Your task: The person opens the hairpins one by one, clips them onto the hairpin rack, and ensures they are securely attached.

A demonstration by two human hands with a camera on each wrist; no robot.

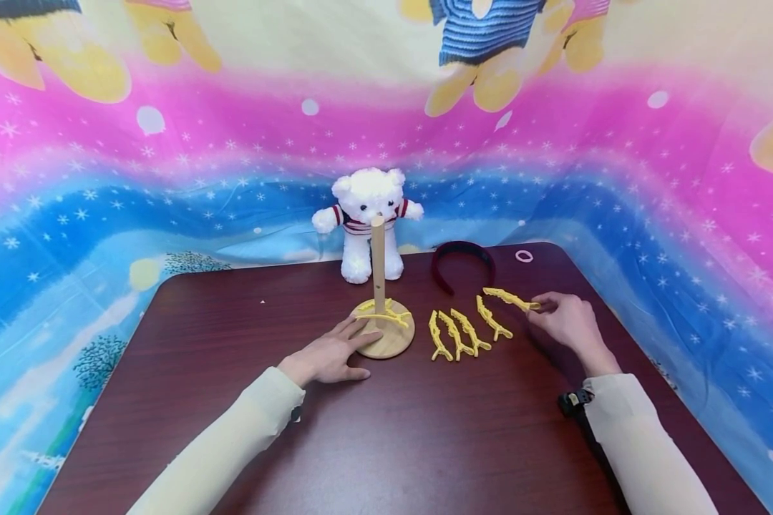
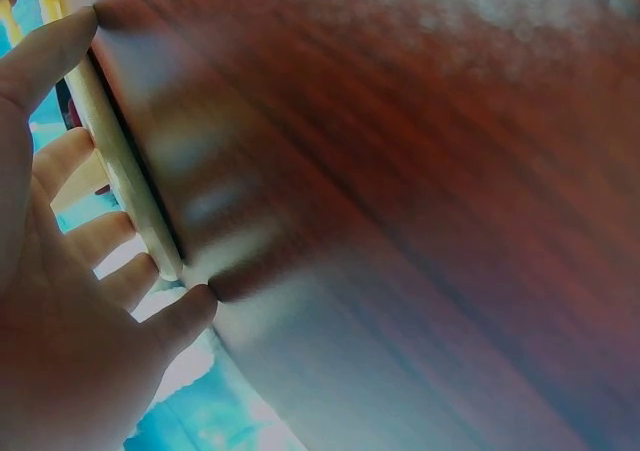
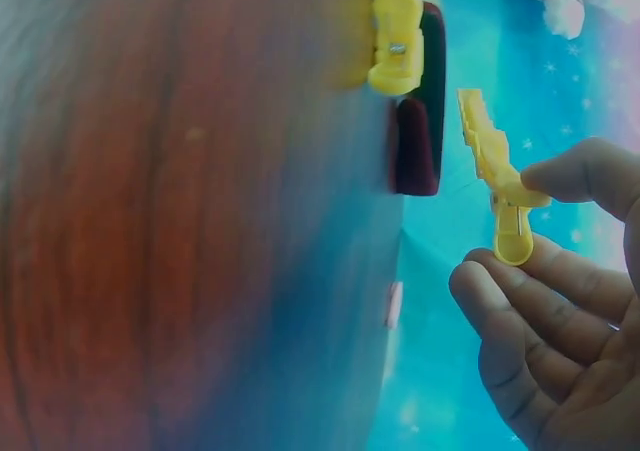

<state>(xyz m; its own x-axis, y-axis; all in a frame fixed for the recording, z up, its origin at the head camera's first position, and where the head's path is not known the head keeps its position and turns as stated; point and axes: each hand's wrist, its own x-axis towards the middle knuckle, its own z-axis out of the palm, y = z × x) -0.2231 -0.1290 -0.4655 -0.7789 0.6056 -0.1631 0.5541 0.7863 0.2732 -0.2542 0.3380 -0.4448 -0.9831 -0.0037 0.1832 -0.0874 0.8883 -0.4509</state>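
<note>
My right hand (image 1: 568,322) pinches the handle end of a yellow hair clip (image 1: 511,298) between thumb and fingers, its toothed length pointing left. In the right wrist view the held clip (image 3: 490,151) is close to upright, with the thumb on one handle. Several more yellow hair clips (image 1: 467,330) lie in a row on the table, left of this hand. With spread fingers, my left hand (image 1: 331,354) rests at the left edge of a round wooden base (image 1: 389,345) with an upright pole (image 1: 378,268). Yellow clips (image 1: 393,316) lie on the base around the pole.
A white teddy bear (image 1: 368,197) in a striped top stands behind the pole. A dark red headband (image 1: 434,268) lies at the back, with a small pale pink ring (image 1: 524,256) to its right. Patterned cloth (image 1: 264,164) hangs around the dark table (image 1: 386,436).
</note>
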